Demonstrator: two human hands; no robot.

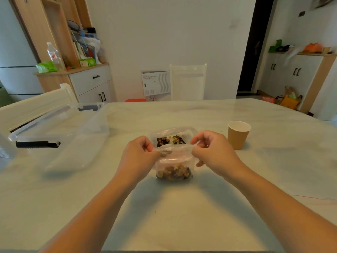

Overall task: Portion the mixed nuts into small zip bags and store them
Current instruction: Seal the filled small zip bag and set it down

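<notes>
While both hands pinch its top corners, the small zip bag (174,164) of nuts hangs between left hand (140,154) & right hand (212,152). To seal well: squeeze air out, press strip end to end w/ thumbs.

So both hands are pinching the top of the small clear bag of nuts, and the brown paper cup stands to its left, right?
Not quite. The head view shows the brown paper cup standing right of the small clear bag of nuts. The left hand and right hand do pinch its top.
</notes>
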